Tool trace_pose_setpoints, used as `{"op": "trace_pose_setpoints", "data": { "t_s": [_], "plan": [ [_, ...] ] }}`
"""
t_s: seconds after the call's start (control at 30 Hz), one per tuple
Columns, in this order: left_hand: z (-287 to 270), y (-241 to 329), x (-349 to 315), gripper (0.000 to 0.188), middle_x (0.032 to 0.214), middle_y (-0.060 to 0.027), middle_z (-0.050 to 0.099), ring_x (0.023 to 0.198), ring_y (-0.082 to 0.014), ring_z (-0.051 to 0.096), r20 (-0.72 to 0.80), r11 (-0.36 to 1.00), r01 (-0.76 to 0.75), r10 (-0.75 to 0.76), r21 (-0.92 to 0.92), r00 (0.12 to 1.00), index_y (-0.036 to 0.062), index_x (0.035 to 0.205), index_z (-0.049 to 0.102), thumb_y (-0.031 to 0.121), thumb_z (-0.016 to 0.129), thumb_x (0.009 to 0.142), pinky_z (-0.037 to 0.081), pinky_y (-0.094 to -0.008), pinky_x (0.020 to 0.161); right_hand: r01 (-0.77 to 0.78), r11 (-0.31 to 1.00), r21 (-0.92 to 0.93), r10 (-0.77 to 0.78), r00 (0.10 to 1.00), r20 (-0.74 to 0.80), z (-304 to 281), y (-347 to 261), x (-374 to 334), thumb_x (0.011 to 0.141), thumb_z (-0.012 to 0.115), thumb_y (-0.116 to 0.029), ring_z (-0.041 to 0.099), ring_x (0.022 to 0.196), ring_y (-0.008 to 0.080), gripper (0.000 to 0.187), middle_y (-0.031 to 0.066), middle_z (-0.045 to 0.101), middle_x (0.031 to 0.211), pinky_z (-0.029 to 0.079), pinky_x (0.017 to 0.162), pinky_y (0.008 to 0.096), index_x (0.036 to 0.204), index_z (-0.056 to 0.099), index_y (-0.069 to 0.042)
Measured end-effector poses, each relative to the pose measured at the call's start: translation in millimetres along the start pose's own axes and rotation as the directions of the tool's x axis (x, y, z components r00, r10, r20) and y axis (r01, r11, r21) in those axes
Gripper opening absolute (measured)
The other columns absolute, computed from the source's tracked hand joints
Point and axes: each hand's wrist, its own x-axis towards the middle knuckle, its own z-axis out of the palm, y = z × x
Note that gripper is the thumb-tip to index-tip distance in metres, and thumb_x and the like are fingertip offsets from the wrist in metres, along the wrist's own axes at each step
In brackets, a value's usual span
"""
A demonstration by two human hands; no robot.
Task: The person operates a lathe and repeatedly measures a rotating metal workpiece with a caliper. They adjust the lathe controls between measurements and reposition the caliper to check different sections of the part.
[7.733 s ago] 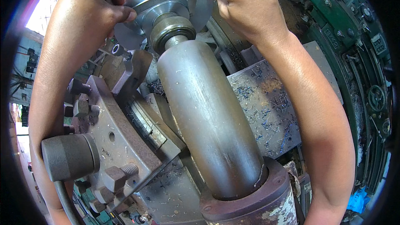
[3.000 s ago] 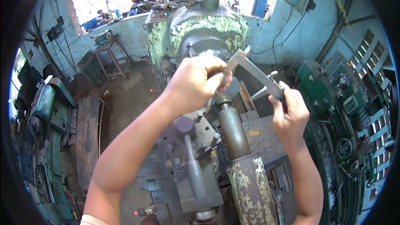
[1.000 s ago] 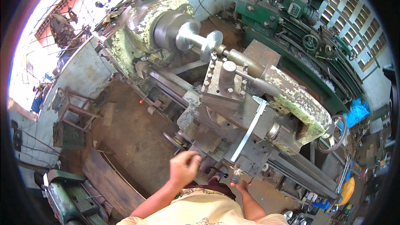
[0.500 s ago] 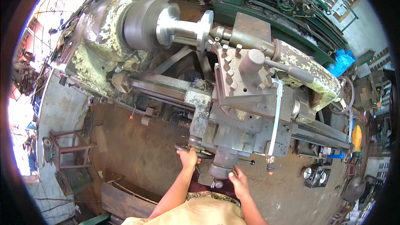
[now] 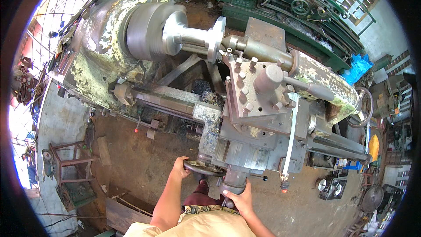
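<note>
Steel handwheel (image 5: 202, 168) under left hand (image 5: 180, 166) fingers.

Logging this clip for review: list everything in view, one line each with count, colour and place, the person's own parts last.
lathe: one, grey with flaking pale green paint, across the middle
flanged workpiece: one, bright silver, in the chuck, upper centre
tool post: one, grey, studded with bolts, on the carriage at centre
long caliper: one, silver, lying on the carriage, right of centre
handwheel: one, dark, at the carriage front
second lathe: one, green, along the top
blue bag: one, upper right
metal stool: one, rusty, on the floor at left
left hand: one, gripping the handwheel rim
right hand: one, gripping a dark crank handle below the carriage
</note>
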Motion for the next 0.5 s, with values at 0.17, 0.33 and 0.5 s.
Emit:
{"op": "trace_pose_setpoints", "data": {
  "t_s": [0.17, 0.33, 0.5],
  "plan": [
    [51, -49, -75, 0.093, 0.077, -0.0184, 0.064, 0.046, -0.0243, 0.060, -0.158, 0.775, -0.482, 0.580, 0.408, 0.799, -0.0062, 0.155, 0.009, 0.018, 0.069, 0.088, 0.049, -0.0339, 0.038, -0.069, 0.997, 0.025, 0.070, 0.997, -0.013, 2, 0, 1, 0.061, 0.097, -0.030, 0.059, 0.122, 0.0316, 0.121, 0.0269, 0.057, 0.133, 0.047, 0.105, 0.0390, 0.149, 0.026, 0.014],
    [58, -34, -89, 0.070, 0.069, -0.0106, 0.052, 0.043, -0.0173, 0.047, -0.143, 0.869, -0.324, 0.399, 0.374, 0.906, 0.0016, 0.143, 0.024, 0.013, 0.062, 0.085, 0.038, -0.0318, 0.036, -0.054, 0.999, 0.005, 0.054, 0.999, -0.004, 0, 0, 3, 0.063, 0.095, -0.028, 0.060, 0.119, 0.0302, 0.112, 0.0239, 0.059, 0.130, 0.047, 0.103, 0.0390, 0.146, 0.032, 0.011],
    [23, -13, -57, 0.044, 0.069, -0.0057, 0.046, 0.046, -0.0141, 0.042, -0.028, 0.906, -0.267, 0.292, 0.327, 0.956, 0.0045, 0.123, 0.040, 0.013, 0.059, 0.084, 0.034, -0.0309, 0.037, -0.014, 0.999, 0.042, 0.012, 1.000, 0.028, -3, -4, 3, 0.063, 0.094, -0.024, 0.062, 0.115, 0.0285, 0.103, 0.0206, 0.062, 0.126, 0.048, 0.102, 0.0389, 0.142, 0.037, 0.009]
  ]
}}
